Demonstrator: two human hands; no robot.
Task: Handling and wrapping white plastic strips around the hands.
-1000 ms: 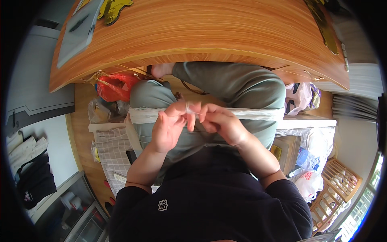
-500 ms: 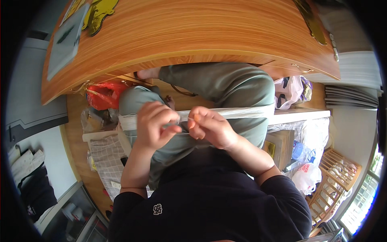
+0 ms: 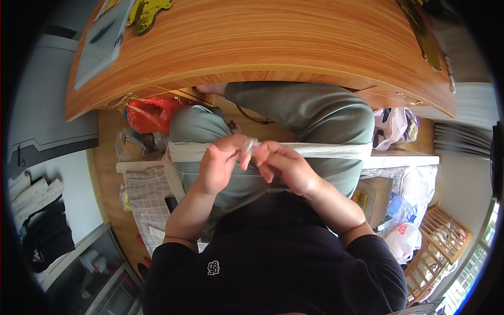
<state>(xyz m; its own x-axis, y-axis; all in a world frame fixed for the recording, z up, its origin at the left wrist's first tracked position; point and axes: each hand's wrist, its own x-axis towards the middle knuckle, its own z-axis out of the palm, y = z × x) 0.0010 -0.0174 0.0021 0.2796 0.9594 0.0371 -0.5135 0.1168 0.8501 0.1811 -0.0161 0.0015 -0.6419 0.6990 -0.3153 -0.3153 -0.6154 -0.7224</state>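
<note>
A skein of white thread (image 3: 331,151) is stretched around both bent knees, in grey-green trousers (image 3: 310,113). Above my lap, in front of the skein, the two hands meet. My left hand (image 3: 223,160) is closed, and pale loops of white thread (image 3: 251,143) show around its fingertips. Close against it, my right hand (image 3: 283,164) has its fingers pinched together at the same thread. The fingertips are slightly smeared by motion, so the exact grip of each is hard to make out.
Beyond my knees stands a wooden desk (image 3: 252,39) with a clear plastic sheet (image 3: 105,44) and yellow shiny pieces (image 3: 149,13). A red bag (image 3: 152,115) lies at left, a pale plastic bag (image 3: 391,126) at right. Farther right is a wooden rack (image 3: 438,247).
Both hands have come closer together, the left fingers turning inward toward the right ones. More pale thread shows at the left fingertips. The whole view has shifted slightly.
</note>
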